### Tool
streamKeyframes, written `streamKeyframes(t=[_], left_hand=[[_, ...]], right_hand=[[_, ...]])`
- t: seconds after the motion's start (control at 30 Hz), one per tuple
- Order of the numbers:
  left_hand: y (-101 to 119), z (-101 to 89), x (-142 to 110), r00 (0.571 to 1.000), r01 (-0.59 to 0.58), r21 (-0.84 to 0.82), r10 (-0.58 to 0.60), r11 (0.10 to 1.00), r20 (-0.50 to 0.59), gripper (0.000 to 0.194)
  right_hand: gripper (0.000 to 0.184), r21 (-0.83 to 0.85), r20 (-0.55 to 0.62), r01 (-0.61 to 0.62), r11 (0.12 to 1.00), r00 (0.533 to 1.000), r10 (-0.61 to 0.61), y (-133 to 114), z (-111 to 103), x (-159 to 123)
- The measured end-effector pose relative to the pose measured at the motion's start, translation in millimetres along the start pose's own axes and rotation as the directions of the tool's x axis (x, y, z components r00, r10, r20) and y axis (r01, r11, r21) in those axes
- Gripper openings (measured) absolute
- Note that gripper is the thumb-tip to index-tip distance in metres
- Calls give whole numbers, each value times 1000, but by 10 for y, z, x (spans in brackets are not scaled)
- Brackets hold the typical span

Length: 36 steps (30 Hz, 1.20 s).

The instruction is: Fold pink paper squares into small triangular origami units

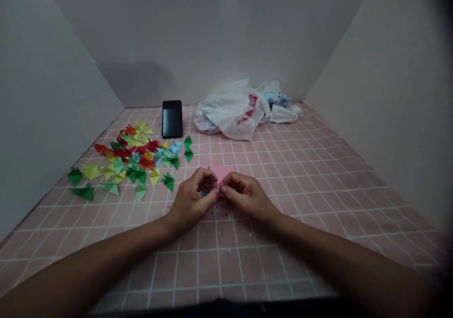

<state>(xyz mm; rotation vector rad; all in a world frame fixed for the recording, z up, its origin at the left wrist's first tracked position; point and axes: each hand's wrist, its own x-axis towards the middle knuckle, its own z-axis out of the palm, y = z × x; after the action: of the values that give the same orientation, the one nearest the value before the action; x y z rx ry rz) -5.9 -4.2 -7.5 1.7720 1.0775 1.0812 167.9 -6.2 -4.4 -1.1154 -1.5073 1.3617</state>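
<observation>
My left hand [196, 193] and my right hand [247, 193] meet over the middle of the table, thumbs and forefingers pinched close together. Between the fingertips is a small piece of pink paper [220, 184], mostly hidden by the fingers, so its folds cannot be made out. Just behind the hands lies a flat sheet of pink paper [222, 171], with bits of green and blue showing at its left edge. To the left of my left hand, many small folded paper pieces [140, 175] in green, yellow, red, orange and light blue are spread out; they look like origami birds.
A black smartphone [172, 120] lies behind the folded pieces. Toward the back wall sits a crumpled white plastic bag [230, 108] with red print, beside a blue-and-white package [278, 99]. A pink checked cloth [318, 186] covers the table, with pale walls on three sides.
</observation>
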Motion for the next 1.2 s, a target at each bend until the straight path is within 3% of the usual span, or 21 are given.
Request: streamKeyframes(t=[0.2, 0.4, 0.57, 0.7, 0.83, 0.97, 1.2], left_hand=[[-1, 19, -3, 1000, 28, -26, -28, 999, -14, 10], [7, 16, -10, 1000, 4, 39, -5, 999, 15, 15], [42, 26, -20, 1000, 10, -11, -10, 1000, -8, 15], [28, 36, -19, 1000, 5, -31, -5, 1000, 4, 16], [6, 27, -6, 999, 15, -76, -18, 997, -32, 13], [17, 21, 19, 994, 48, -160, -63, 986, -86, 14], [113, 19, 45, 990, 94, -300, -119, 949, -68, 18]], right_hand=[[15, -11, -5, -19, 1000, 1000, 18, 30, 16, 0], [13, -186, -8, 98, 978, 995, -101, 28, 35, -35], [15, -151, -35, 70, 986, 996, -76, 10, 65, -52], [15, -222, -74, 108, 969, 989, -127, 3, 62, -43], [15, 0, -36, 21, 1000, 999, -21, 12, 54, -29], [21, 237, 61, -63, 970, 997, 50, 30, 46, -5], [21, 248, 48, -54, 967, 998, 43, -7, 20, 17]])
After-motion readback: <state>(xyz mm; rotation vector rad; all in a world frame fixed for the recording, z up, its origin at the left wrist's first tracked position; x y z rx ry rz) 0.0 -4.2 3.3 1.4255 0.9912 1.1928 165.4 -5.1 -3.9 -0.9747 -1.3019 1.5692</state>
